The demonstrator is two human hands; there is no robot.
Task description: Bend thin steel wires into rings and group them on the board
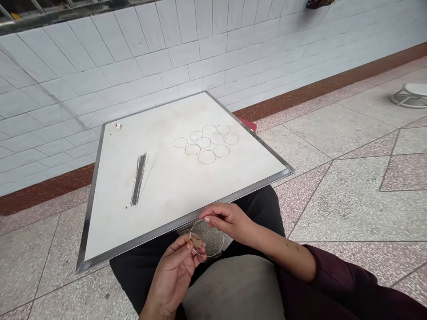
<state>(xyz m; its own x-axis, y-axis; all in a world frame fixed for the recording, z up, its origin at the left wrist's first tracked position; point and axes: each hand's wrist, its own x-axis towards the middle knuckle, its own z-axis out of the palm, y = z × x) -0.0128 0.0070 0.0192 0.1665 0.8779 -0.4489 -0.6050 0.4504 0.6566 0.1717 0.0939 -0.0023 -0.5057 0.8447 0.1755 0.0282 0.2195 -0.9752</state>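
Note:
Just below the table's near edge, a thin wire ring [223,246] is held between my two hands. My left hand [176,262] pinches the ring's left side, along with a small flat brown piece [197,242] whose kind I cannot make out. At the ring's top, the thumb and fingertips of my right hand [228,220] are closed on the wire. Farther up, several similar wire rings [207,157] lie flat on the white table [160,186], some overlapping. To their left is a bundle of straight dark wires [138,180], with one wire splayed off to the side.
The table has a grey metal rim [147,242]. A small white and red object [118,126] sits near its far left corner. Behind stands a white tiled wall [140,60]. A white stool [412,93] is on the tiled floor at the far right.

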